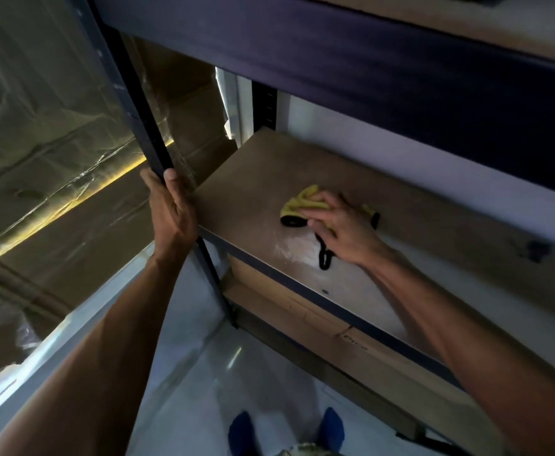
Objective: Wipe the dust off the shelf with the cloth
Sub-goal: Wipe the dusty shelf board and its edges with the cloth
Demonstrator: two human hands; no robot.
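Observation:
A brown board shelf with a dark metal front edge runs from the middle to the lower right. A yellow cloth with black trim and a black loop lies on it. My right hand presses down on the cloth, fingers spread over it. A pale dusty patch shows on the board just in front of the cloth. My left hand grips the dark upright post of the rack at the shelf's left corner.
A dark metal beam of the upper shelf hangs low over the board. A lower shelf holds a flat cardboard box. Plastic-wrapped cartons stand to the left. My feet in blue socks are on the pale floor.

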